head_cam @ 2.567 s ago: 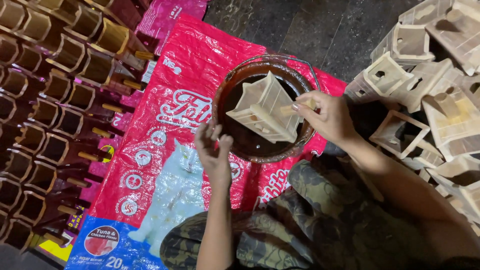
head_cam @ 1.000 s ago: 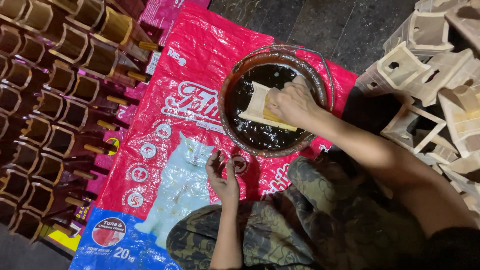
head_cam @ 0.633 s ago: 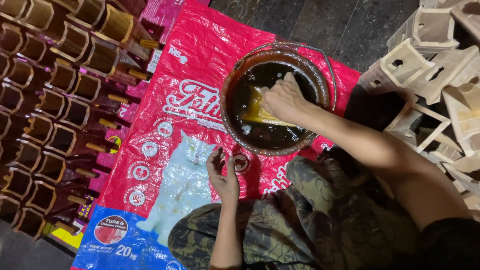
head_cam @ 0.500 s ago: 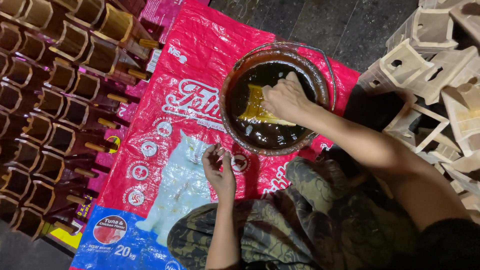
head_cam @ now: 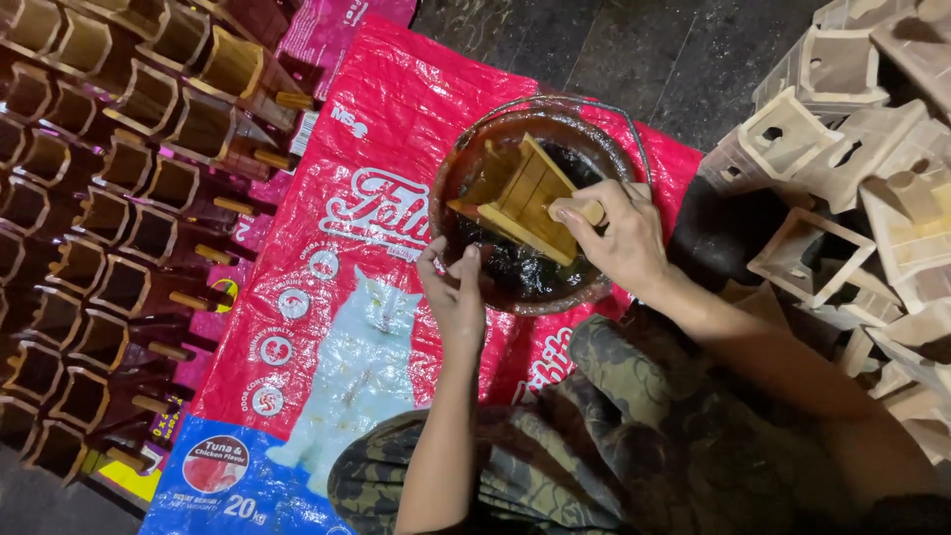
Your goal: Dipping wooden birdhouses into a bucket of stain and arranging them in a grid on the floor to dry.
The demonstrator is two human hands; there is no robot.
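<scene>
1 bucket (head_cam: 466, 163) of dark stain, 1 wet wooden piece (head_cam: 520, 198), 2 hands, 1 red sack (head_cam: 337, 287).

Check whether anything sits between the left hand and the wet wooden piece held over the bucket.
Nothing visible does. The left hand hovers at the near rim of the bucket, with only open stain surface between it and the wooden piece, which the right hand holds by its peg.

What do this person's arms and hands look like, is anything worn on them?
Both forearms are bare, with no sleeves, gloves, watch or rings visible. The left hand and right hand show short fingernails. Camouflage-patterned trousers cover the legs below.
</scene>
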